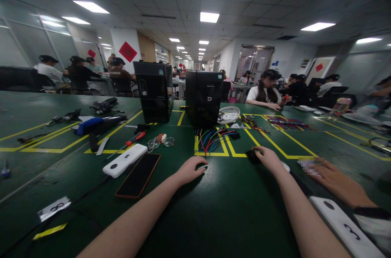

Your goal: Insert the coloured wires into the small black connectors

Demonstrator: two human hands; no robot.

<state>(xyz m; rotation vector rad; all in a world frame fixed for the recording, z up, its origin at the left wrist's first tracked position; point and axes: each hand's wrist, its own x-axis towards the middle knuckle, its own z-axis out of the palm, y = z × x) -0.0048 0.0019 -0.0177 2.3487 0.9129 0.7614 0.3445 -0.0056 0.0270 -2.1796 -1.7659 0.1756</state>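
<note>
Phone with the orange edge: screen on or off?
Looks off: the phone lies face up beside the white box, its face dark, nothing lit.

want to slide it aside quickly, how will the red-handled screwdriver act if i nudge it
The red-handled screwdriver should stay stiff, given its straight, slim shaft. It may swing around its handle, since that end looks much thicker.
</note>
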